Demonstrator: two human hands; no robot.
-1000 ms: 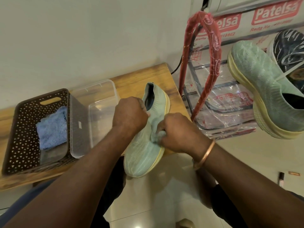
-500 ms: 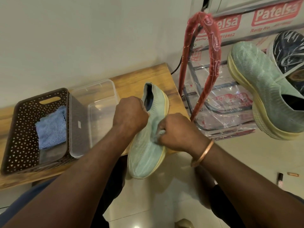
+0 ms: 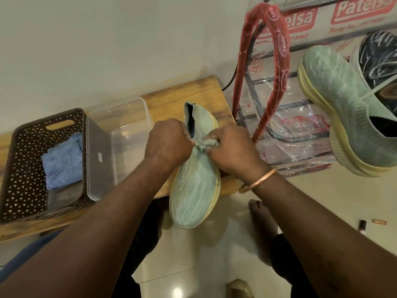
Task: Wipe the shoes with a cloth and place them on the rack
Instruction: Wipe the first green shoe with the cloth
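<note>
A green shoe lies on the wooden table. Its toe sticks out past the table edge, toward the person. Its opening points to the wall.

The left hand holds the shoe by the side of the opening, with its fingers curled tight on it. The right hand pinches a small cloth, fingers clamped on it. The cloth is bunched up and touches the top of the shoe, just below the opening. The two hands are very near each other. A bangle sits on the right wrist.

To the left on the table stands a clear box. Beside it is a brown basket with a blue cloth inside.

To the right is the rack, wrapped in plastic. A second green shoe is on it, next to a dark shoe.
</note>
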